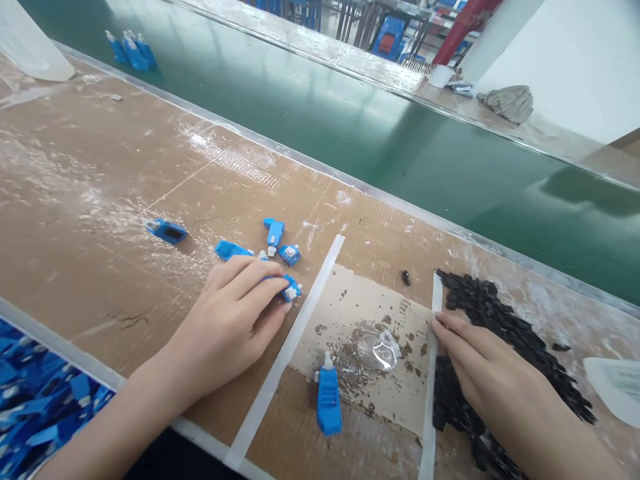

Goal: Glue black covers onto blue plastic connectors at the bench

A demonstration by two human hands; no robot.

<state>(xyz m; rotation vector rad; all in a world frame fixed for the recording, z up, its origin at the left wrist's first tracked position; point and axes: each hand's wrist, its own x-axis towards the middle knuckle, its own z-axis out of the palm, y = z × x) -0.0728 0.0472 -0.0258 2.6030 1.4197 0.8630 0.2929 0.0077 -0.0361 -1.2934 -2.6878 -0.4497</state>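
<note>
My left hand (240, 313) has its thumb and fingers closed on a blue plastic piece with a white tip (291, 289), low over the brown board. Around its fingers lie several more such pieces, among them one nearest the tape (289, 253) and one standing farther back (275, 232). My right hand (493, 373) is at the left edge of a heap of small black parts (493, 313). Its fingertips are pressed together over a white tape strip; whatever they pinch is hidden. Between the hands, a single blue piece (329, 400) lies ridged side up.
A clear wet puddle (379, 350) spreads on a cardboard sheet (345, 293) between two tape strips. One black part (406, 277) lies apart. Many blue pieces (45, 393) fill the lower left. A green belt (300, 113) runs behind, carrying a blue cluster (133, 52).
</note>
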